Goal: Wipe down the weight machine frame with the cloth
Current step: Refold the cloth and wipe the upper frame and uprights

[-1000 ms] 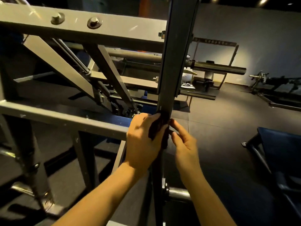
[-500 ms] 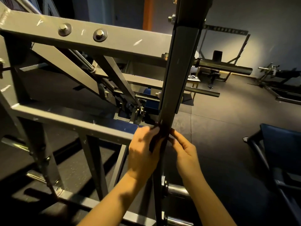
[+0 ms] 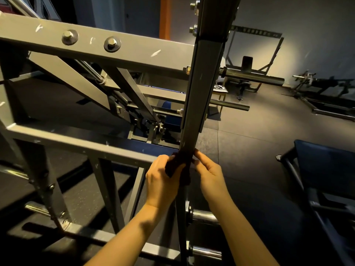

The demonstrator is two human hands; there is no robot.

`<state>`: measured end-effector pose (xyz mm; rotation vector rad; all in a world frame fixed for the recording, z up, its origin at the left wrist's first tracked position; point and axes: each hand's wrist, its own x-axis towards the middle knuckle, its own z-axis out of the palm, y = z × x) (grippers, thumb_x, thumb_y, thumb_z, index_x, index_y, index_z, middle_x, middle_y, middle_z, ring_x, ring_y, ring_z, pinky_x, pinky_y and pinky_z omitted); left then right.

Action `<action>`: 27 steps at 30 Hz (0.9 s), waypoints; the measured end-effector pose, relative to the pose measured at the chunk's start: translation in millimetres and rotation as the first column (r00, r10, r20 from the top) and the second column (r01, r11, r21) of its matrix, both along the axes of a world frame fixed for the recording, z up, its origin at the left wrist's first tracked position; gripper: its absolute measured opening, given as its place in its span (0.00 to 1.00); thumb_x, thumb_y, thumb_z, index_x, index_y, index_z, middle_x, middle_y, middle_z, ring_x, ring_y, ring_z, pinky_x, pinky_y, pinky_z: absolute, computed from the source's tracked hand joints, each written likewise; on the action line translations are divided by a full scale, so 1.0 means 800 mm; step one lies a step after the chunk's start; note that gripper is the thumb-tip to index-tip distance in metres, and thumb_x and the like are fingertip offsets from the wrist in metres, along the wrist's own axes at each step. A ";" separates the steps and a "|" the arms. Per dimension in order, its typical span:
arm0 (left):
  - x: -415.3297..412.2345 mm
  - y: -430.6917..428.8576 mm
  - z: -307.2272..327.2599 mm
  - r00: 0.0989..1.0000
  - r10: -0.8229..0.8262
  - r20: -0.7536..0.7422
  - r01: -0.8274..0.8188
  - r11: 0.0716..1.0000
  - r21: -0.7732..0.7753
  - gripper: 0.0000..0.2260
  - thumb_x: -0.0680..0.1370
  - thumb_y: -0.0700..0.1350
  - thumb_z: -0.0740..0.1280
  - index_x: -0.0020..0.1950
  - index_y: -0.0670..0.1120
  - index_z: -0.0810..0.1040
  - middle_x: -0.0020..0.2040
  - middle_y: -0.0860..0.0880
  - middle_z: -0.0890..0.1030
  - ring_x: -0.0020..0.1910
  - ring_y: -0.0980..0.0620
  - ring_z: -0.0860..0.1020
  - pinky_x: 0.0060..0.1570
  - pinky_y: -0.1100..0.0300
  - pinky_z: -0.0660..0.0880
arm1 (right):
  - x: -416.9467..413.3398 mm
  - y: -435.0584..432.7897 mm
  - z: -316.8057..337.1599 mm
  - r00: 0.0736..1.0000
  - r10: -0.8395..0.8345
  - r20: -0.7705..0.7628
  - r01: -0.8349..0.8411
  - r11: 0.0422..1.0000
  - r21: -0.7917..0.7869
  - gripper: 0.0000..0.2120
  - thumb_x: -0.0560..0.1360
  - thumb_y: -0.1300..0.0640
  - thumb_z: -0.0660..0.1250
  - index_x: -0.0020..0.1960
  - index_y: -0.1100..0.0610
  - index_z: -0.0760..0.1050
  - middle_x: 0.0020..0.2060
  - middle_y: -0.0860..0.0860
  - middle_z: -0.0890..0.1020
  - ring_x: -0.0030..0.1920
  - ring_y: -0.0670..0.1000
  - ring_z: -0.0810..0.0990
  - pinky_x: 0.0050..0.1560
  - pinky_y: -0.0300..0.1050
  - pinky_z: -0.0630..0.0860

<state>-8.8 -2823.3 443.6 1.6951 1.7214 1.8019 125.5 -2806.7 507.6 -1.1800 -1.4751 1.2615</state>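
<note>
Left hand (image 3: 163,177) with fingers curled round the dark cloth (image 3: 175,167), clamping it against the near face of the grey upright post (image 3: 199,104) of the weight machine frame. Right hand (image 3: 209,171) just beside it on the post's other side, thumb and fingertips pinching the cloth's far edge, so that the fabric wraps the post from both sides. Cloth bunched, sitting on the post about where the lower rail (image 3: 76,143) meets it, well below the bolted crossbar (image 3: 96,45).

Step in hand, judging by the grip: wiping along the upright, with the cloth used as a collar round it. Bare post above the hands, and more of it below, running down past the chromed plate pegs (image 3: 203,215). Too dim to tell which lengths are already clean.

Next move calls for sliding both hands together along the post under an even squeeze: firm enough to hold the fabric on every face, loose enough to travel. Calls also for easing past the nuts (image 3: 187,70) on the post's left edge and past the rail junction — likely snag points. Crossbar and rail, flecked with pale marks, probably yet to be wiped.

Surroundings: dark rubber floor (image 3: 249,169), blue pad (image 3: 326,166) at right, other machines near the far wall.
</note>
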 end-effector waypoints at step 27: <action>-0.016 -0.047 0.106 0.983 -0.059 0.173 0.064 0.998 -0.023 0.08 0.77 0.44 0.75 0.54 0.50 0.81 0.48 0.56 0.83 0.51 0.60 0.82 0.50 0.64 0.79 | 0.022 -0.045 0.019 0.997 -0.077 -0.019 0.078 0.995 0.063 0.13 0.83 0.64 0.63 0.52 0.49 0.81 0.45 0.42 0.85 0.51 0.42 0.84 0.54 0.38 0.81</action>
